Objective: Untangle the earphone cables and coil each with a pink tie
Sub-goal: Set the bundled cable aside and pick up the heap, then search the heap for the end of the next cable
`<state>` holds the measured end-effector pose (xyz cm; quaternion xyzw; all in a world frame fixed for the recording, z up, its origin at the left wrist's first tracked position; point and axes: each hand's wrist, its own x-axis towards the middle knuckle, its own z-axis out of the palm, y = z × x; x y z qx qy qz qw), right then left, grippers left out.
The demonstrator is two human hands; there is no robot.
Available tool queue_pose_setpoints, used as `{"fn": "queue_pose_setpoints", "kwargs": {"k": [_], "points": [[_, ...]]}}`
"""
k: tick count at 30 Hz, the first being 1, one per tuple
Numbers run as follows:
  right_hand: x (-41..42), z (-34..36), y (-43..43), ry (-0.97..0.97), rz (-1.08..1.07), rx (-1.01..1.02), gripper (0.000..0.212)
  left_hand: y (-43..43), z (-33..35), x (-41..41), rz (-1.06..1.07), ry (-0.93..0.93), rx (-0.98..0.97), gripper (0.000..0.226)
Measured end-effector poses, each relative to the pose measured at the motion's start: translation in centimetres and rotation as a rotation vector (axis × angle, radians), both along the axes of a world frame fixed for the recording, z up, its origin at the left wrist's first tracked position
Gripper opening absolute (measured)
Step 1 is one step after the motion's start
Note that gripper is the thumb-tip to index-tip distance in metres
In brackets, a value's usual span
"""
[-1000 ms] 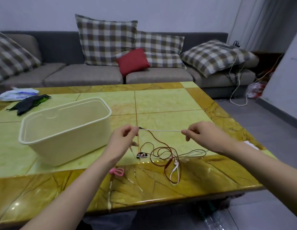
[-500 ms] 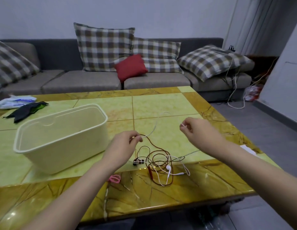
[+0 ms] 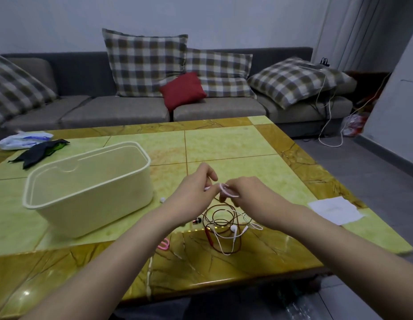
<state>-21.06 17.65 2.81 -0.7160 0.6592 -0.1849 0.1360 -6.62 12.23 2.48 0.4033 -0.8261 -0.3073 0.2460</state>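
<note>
Snagging is your risk: your left hand [image 3: 194,190] and right hand [image 3: 249,195], close together at frame centre, both pinch a small loop of white cable [image 3: 230,194]; pulling hard could tighten the knot. Just below, it lies intertwined with the thin red-brown cable [image 3: 209,236] on the bench [image 3: 224,144], with a pink tie [image 3: 163,244] lower left.

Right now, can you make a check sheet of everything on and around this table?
Surface: glossy yellow table.
Job's things: white cable looped between the hands; red cable tangled with it on the table; pink tie near the front edge.
Clutter: cream tub, paper sheet, black cloth, plastic bag.
Grippers: left hand and right hand both pinch the white cable.
Cables: white cord trailing from sofa to floor.
Surroundings: grey sofa, checked pillows, red cushion.
</note>
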Motion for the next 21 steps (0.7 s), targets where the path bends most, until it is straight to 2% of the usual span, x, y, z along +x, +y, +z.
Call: {"fn": "queue_pose_setpoints", "kwargs": {"k": [2, 4, 6, 8, 11, 13, 14, 16, 17, 19, 21], "points": [[-1.1, 0.4, 0.2, -0.119, -0.058, 0.01, 0.028, -0.2, -0.5, 0.9, -0.001, -0.01, 0.055, 0.009], [-2.9, 0.5, 0.1, -0.231, -0.173, 0.0, 0.036, -0.6, -1.4, 2.1, 0.009, -0.059, 0.101, 0.022], [-5.1, 0.0, -0.1, -0.217, -0.281, 0.021, 0.039, -0.9, -2.3, 3.2, 0.038, -0.106, 0.136, 0.031], [-6.8, -0.8, 0.1, -0.196, -0.373, 0.062, 0.04, -1.1, -2.9, 3.9, 0.08, -0.103, 0.157, 0.028], [-7.8, -2.1, 0.7, -0.213, -0.459, 0.124, 0.034, -1.0, -2.6, 3.8, 0.124, 0.01, 0.15, 0.022], [-7.4, -2.6, 0.9, -0.158, -0.446, 0.163, 0.016, -0.9, -1.9, 3.1, 0.133, 0.049, 0.107, 0.02], [-7.0, -2.5, 1.0, -0.11, -0.424, 0.191, 0.028, -0.9, -1.6, 2.7, 0.131, 0.049, 0.077, 0.019], [-6.1, -2.1, 1.0, -0.019, -0.339, 0.266, 0.08, -0.9, -0.8, 1.9, 0.115, 0.021, 0.016, 0.018], [-5.5, -1.6, 1.1, 0.005, -0.293, 0.27, 0.096, -0.9, -0.5, 1.5, 0.102, 0.01, -0.002, 0.017], [-3.9, -0.4, 1.2, 0.015, -0.197, 0.185, 0.107, -0.9, -0.1, 0.8, 0.066, -0.003, -0.018, 0.016], [-2.2, 0.5, 1.3, -0.015, -0.093, 0.093, 0.096, -0.5, 0.3, -0.1, 0.017, -0.019, -0.031, 0.016]]}}
